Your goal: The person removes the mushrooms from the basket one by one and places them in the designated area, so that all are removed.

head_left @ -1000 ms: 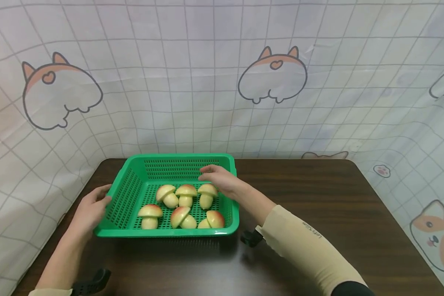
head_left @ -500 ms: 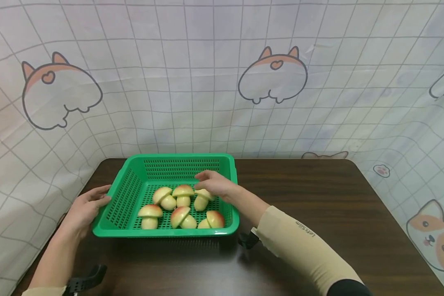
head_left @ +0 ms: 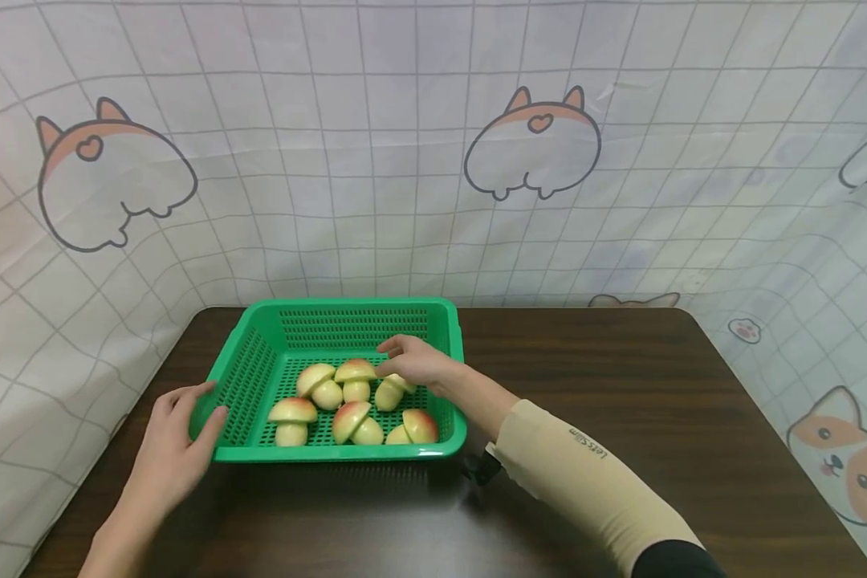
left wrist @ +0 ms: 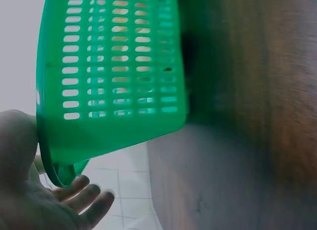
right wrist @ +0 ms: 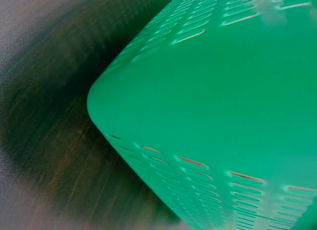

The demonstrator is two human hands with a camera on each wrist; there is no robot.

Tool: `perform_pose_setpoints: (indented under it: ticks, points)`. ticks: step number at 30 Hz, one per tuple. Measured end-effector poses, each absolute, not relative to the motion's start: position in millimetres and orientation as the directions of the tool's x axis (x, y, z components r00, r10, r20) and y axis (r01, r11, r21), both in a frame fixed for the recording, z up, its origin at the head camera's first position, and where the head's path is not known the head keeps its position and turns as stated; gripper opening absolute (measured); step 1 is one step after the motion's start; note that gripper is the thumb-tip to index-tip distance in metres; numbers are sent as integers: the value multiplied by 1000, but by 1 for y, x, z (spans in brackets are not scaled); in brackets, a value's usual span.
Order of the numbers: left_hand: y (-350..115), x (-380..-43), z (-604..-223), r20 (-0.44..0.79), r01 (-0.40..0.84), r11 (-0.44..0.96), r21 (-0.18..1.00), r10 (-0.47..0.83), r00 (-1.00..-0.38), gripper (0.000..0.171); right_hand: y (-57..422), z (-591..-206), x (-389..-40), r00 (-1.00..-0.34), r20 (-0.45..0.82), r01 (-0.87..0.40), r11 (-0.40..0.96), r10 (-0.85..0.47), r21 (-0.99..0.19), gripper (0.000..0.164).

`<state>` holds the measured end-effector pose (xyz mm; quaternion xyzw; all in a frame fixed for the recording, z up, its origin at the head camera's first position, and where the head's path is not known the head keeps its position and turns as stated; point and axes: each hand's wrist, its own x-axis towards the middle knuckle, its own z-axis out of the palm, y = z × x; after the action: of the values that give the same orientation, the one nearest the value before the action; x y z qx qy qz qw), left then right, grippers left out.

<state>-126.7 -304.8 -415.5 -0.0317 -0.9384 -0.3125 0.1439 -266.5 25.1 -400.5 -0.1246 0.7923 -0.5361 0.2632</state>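
Note:
A green plastic basket [head_left: 335,453] with slotted walls stands on the table at left of centre in the head view. Inside lie several toy mushrooms [head_left: 292,411] with cream stems and reddish-yellow caps, in two rows. My right hand [head_left: 417,363] reaches over the basket's right wall, fingers extended above the back row's right-hand mushroom [head_left: 390,393]. It partly covers that mushroom's cap; whether it touches is hidden. At the basket's left front corner is my left hand [head_left: 177,445], its thumb spread from its fingers. In the left wrist view its fingers [left wrist: 86,198] lie straight beside the rim.
The dark wooden table [head_left: 607,385] extends to the right of the basket. Behind it hangs a white gridded cloth [head_left: 405,160] with corgi drawings, which also covers both sides.
My right hand moved slightly left and toward me. The back-row mushrooms shifted left, and the right-hand one tilted. My left hand spread its thumb away from its fingers at the basket's rim.

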Motion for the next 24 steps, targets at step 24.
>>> perform_pose_setpoints:
  ticks: [24]
  points:
    - [-260, -85, -435, 368, 321, 910, 262, 213, -905, 47, 21, -406, -266, -832, -309, 75, 458, -461, -886, 47]
